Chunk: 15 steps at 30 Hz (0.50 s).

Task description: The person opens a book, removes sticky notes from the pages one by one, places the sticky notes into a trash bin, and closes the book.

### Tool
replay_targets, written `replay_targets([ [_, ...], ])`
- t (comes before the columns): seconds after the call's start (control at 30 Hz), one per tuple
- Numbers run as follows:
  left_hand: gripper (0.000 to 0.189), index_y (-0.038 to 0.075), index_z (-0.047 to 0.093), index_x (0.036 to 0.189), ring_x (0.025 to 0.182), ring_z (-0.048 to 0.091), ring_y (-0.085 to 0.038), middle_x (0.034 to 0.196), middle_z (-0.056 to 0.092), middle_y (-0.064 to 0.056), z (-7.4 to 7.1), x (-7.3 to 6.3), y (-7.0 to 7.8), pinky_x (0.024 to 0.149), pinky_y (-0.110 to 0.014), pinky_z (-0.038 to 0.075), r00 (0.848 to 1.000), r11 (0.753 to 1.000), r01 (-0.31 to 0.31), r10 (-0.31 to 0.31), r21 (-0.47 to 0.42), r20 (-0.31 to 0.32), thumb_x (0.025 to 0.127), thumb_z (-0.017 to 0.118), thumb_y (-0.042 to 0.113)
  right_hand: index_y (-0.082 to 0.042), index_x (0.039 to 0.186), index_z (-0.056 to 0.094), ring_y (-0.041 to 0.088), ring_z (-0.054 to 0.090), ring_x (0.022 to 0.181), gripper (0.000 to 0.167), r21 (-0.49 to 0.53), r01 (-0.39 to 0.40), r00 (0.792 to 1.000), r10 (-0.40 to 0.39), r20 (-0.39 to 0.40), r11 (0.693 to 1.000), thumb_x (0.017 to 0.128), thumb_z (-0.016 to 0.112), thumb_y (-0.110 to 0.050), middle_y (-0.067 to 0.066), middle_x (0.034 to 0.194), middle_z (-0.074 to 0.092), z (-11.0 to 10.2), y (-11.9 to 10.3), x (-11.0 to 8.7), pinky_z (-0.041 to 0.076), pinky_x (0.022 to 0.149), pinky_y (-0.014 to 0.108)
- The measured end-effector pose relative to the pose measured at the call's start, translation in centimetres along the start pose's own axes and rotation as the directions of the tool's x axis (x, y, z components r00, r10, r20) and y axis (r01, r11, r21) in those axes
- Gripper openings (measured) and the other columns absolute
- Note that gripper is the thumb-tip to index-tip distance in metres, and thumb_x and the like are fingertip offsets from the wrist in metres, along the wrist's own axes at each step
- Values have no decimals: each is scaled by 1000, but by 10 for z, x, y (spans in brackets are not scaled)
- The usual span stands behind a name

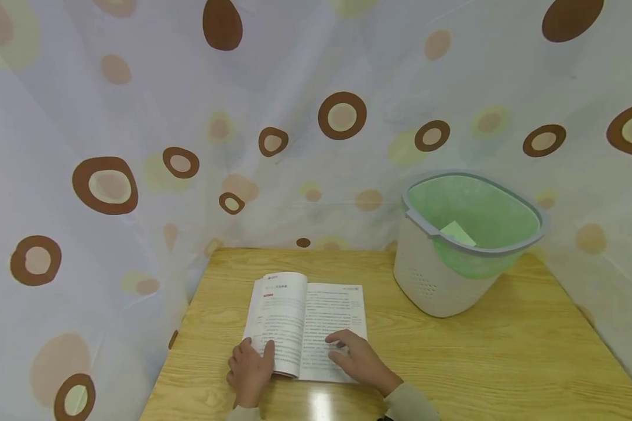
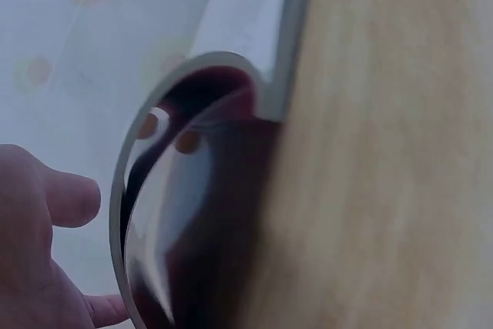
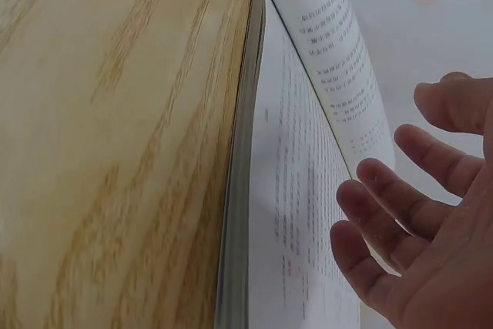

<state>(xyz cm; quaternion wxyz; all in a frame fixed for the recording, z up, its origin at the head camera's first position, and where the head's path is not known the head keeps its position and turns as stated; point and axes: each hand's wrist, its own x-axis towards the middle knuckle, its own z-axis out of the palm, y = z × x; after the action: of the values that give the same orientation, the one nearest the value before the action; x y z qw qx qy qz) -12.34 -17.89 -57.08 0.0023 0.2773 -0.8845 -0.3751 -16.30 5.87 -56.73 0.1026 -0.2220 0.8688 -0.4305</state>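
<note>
A book (image 1: 329,345) lies open on the wooden table, with printed text on both pages. Its left half (image 2: 119,190) arches up off the table, showing a dark cover underneath in the left wrist view. My left hand (image 1: 251,369) rests on the lower left page edge, thumb lying over the paper. From the left wrist, part of that same hand (image 2: 31,244) shows beside the curved pages. Over the lower right page, my right hand (image 1: 357,358) hovers with spread, slightly bent fingers and nothing in its grasp. The right wrist view shows this palm (image 3: 439,260) facing the printed page.
At the back right of the wooden table (image 1: 495,351) stands a tall pale basket (image 1: 437,286) with a grey rim and green inside. A light green piece (image 1: 458,233) shows in it. A spotted white curtain (image 1: 295,88) hangs behind and along the sides.
</note>
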Motion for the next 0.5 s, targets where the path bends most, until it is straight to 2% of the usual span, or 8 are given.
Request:
replay_targets([
  [0.1, 65, -11, 43, 135, 117, 48, -53, 127, 49, -36, 1, -3, 11, 90, -69, 41, 1000, 996, -20, 20, -84, 5, 97, 51, 41, -5, 127, 62, 30, 64, 111, 34, 60, -33, 999, 32, 14, 998, 98, 59, -23, 12, 128, 66, 0, 2, 0, 56, 89, 40],
  [0.2, 60, -11, 44, 133, 106, 54, -49, 122, 47, -35, 4, -11, 23, 84, -62, 46, 999, 979, -37, 35, -199, -15, 98, 53, 36, -3, 132, 57, 33, 65, 113, 38, 96, -48, 998, 45, 34, 994, 101, 54, -24, 15, 133, 63, -2, 2, 2, 57, 90, 43],
  [0.3, 60, -10, 40, 137, 99, 57, -41, 127, 41, -33, 6, -23, 38, 77, -52, 51, 998, 950, -49, 31, -308, -63, 95, 58, 29, -2, 136, 54, 35, 64, 116, 40, 132, -52, 998, 45, 50, 990, 103, 50, -25, 18, 137, 61, -5, -2, 4, 56, 94, 49],
  [0.37, 63, -7, 36, 141, 96, 59, -35, 131, 42, -31, 6, -31, 50, 73, -43, 53, 997, 921, -69, 49, -384, -62, 93, 61, 25, -4, 138, 54, 37, 63, 119, 41, 164, -50, 998, 41, 56, 985, 104, 48, -26, 19, 139, 59, -10, -5, 5, 54, 97, 52],
  [0.43, 62, -4, 36, 144, 93, 63, -29, 133, 49, -30, 8, -37, 62, 69, -35, 55, 992, 884, -120, 124, -451, -21, 94, 61, 23, -4, 139, 53, 38, 62, 120, 42, 218, -50, 997, 36, 64, 975, 105, 45, -27, 20, 141, 57, -16, -8, 7, 53, 99, 54],
  [0.47, 60, -4, 37, 144, 92, 64, -25, 131, 53, -29, 11, -39, 68, 68, -31, 56, 981, 864, -162, 193, -477, 17, 95, 60, 22, -4, 140, 52, 38, 62, 120, 43, 262, -57, 996, 38, 75, 963, 106, 43, -29, 22, 142, 56, -19, -10, 7, 53, 98, 54],
  [0.5, 55, -3, 41, 142, 92, 64, -23, 126, 59, -26, 14, -42, 73, 69, -28, 55, 960, 850, -214, 273, -481, 56, 97, 58, 23, -3, 141, 51, 38, 62, 120, 45, 305, -67, 996, 44, 81, 950, 107, 41, -30, 23, 142, 55, -23, -10, 7, 54, 97, 53],
])
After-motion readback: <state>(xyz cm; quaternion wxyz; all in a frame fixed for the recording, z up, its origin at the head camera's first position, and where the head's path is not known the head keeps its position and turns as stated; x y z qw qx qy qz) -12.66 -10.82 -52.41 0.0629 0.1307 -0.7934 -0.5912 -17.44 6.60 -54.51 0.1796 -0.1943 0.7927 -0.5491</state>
